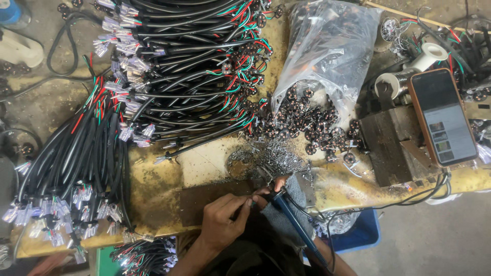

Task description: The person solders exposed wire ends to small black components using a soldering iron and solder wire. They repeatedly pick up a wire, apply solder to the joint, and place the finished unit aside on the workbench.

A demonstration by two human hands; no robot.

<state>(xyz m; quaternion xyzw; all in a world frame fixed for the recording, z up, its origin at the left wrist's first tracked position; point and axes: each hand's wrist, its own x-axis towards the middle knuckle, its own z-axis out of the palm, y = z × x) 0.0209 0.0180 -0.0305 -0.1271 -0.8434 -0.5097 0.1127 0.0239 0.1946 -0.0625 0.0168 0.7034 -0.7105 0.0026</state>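
Head view, one work counter (204,168), yellowed and stained, seen from above.

Near edge, centre: left hand (221,221), fingers closed together on a thin dark cable end (250,202), held just above the counter. Right hand (273,191), mostly hidden behind a grey cloth (286,209); fingers wrapped round a soldering iron (291,220) with a blue handle, its tip meeting the cable end between the two hands. The iron's lead runs off the near edge.

Just beyond the hands: a heap of silvery solder scraps (266,156), touching a small metal stand.

Far-left half of the counter: a large stack of finished black cables (194,66), laid in rows, clear plastic connectors to the left, red, green and white cores to the right. Left edge: a second bundle of black cables (76,153), lying lengthwise, its clear connectors gathered at the near-left corner.

Centre, far side: a clear plastic bag (327,51), lying on its side, mouth toward the near edge, small round dark components (312,122) spilling out of it onto the counter.

Right side: a dark metal block (388,148), and a phone (442,117) in an orange case leaning on it, screen lit. Beyond the block, a spool of solder wire (394,82) and a white spool (432,53).

Below the near edge: a blue bin (360,235), right of the hands, and a further bunch of cables (146,253) to the left of them.
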